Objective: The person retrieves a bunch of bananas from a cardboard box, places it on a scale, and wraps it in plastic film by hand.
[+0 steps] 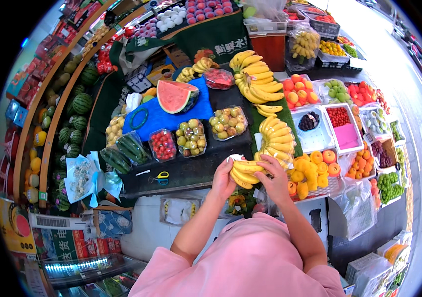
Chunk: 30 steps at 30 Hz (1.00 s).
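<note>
1. The left hand (pixel 222 177) is curled around the left end of a small bunch of bananas (pixel 244 173), fingers wrapped on the fruit.
2. The right hand (pixel 273 179) grips the bunch from the right and above, fingers bent over its top.
3. The bunch sits between both hands, held just above the front edge of the dark counter (pixel 186 171), close to the pink-sleeved person's chest.
4. It looks fairly light and stiff as a cluster, but the skins are soft and would probably bruise under hard pressure; the firm stem crown seems the safest place to hold.
5. Just beyond the right hand lies a larger pile of bananas (pixel 275 136) on green matting.
6. To the left on the counter lie yellow-handled scissors (pixel 160 175).
7. Further back are clear tubs of small fruit (pixel 191 138) and a cut watermelon (pixel 175 96) on blue cloth.
</note>
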Available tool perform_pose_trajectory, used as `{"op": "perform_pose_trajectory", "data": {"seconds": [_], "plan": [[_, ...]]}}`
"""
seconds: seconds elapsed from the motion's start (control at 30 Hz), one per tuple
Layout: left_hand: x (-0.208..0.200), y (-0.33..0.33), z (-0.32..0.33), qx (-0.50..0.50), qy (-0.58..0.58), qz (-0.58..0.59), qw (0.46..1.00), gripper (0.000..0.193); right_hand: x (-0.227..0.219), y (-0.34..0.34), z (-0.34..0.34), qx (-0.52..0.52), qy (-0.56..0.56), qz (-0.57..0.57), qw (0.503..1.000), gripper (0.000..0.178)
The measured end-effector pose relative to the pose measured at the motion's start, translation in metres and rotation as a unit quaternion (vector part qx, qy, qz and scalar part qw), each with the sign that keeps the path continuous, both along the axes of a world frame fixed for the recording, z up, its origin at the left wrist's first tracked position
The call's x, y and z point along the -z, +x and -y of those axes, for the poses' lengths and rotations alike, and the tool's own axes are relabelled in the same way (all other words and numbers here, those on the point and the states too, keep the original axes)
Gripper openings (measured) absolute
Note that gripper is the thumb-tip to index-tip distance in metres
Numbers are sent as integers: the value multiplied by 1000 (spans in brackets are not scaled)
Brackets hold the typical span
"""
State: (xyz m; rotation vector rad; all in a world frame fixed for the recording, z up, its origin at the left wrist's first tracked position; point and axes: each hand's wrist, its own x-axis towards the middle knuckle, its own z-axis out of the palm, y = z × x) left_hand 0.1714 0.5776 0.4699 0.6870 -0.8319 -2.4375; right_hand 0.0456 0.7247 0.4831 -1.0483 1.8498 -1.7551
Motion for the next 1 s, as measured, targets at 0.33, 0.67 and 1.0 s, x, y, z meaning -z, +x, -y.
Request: {"op": "perform_pose_trajectory", "data": {"seconds": [0.33, 0.67, 1.0], "plan": [[55, 16, -1, -58, 158, 151, 974, 36, 24, 18, 12, -140, 141, -250, 948, 108], [110, 24, 53, -129, 151, 214, 956, 34, 72, 22, 57, -124, 134, -150, 972, 96], [143, 61, 139, -150, -471, 660, 565, 40, 98, -78, 203, 80, 114, 297, 945, 53]]}}
